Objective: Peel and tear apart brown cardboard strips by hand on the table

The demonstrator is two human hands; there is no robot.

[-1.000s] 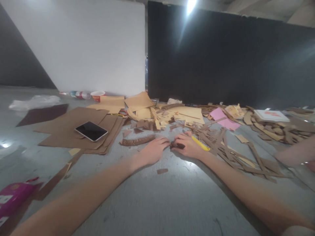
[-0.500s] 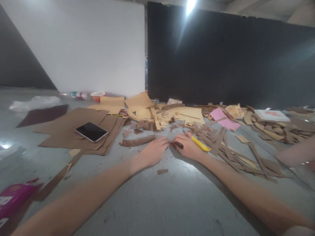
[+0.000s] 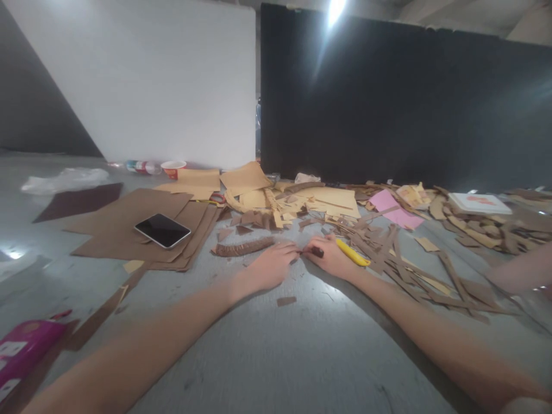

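Note:
My left hand [image 3: 271,265] is low over the grey table, fingers bent and pressed together; what it pinches is mostly hidden. Facing it, my right hand [image 3: 331,257] closes on a small dark brown piece [image 3: 317,252], maybe paper or card, whose thin end points at my left fingertips. Just left of my left hand lies a curved brown strip [image 3: 244,247] with a ribbed, fringed edge. Right behind my right hand, a yellow-handled tool [image 3: 352,253], like a utility knife, rests on the table. A small brown scrap [image 3: 286,301] lies nearer to me.
Brown sheets [image 3: 103,221] carry a phone [image 3: 163,230] on the left. Brown offcuts [image 3: 401,259] spread to the right, near another person's arm [image 3: 524,267]. Tan sheets [image 3: 245,178] and a paper cup [image 3: 173,168] stand behind. A magenta object [image 3: 32,345] sits front left.
My right fingers have shifted slightly, and more of the dark brown piece shows between them. Both hands stay nearly in place; the whole view has slid a little.

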